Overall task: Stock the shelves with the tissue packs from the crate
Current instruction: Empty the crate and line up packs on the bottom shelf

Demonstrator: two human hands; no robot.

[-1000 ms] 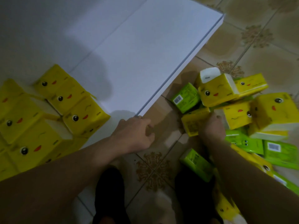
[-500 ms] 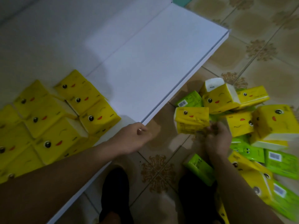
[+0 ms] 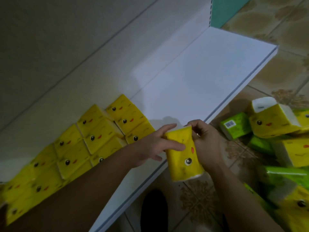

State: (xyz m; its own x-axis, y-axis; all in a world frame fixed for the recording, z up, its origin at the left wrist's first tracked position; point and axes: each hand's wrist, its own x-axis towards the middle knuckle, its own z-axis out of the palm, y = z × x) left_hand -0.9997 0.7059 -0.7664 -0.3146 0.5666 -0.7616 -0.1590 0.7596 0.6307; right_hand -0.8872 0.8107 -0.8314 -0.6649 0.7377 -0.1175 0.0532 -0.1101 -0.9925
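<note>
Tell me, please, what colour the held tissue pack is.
Tissue pack: yellow with cartoon face; head view.

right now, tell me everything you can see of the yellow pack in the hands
The yellow tissue pack is a soft, plastic-wrapped block printed with a cartoon eye and red mouth, white showing at its lower end. It is held over the front edge of the shelf. The right hand pinches its top edge; the left hand lays straight fingers across its left side.

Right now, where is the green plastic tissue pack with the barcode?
The green barcode pack lies at the head view's right, on the tiled floor just past the white shelf's front edge, beside a yellow face-printed pack.
</note>
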